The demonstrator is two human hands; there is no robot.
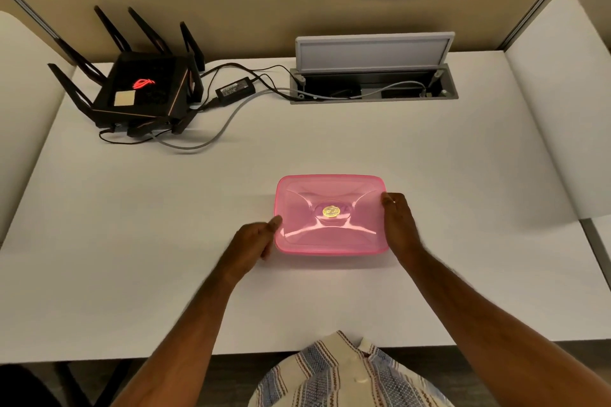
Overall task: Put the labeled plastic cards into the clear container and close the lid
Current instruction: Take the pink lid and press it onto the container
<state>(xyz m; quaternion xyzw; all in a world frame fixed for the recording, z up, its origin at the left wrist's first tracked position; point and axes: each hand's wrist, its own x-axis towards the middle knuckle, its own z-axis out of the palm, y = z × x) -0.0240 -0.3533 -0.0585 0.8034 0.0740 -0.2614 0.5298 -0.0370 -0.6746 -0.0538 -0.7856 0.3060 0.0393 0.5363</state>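
A rectangular container with a pink translucent lid (pixel 330 231) sits on the white desk, lid on, a round gold sticker at its centre. My left hand (pixel 254 239) holds the container's left edge, thumb on the lid's rim and fingers curled against the side. My right hand (pixel 398 221) grips the right edge, thumb on top of the lid's rim. No labeled cards are visible; the inside of the container cannot be made out through the lid.
A black router (pixel 139 89) with several antennas stands at the back left, with a power brick (pixel 235 89) and cables trailing to an open cable hatch (pixel 373 82) at the back centre. White desk (pixel 132 225) surface surrounds the container. Partition walls stand on both sides.
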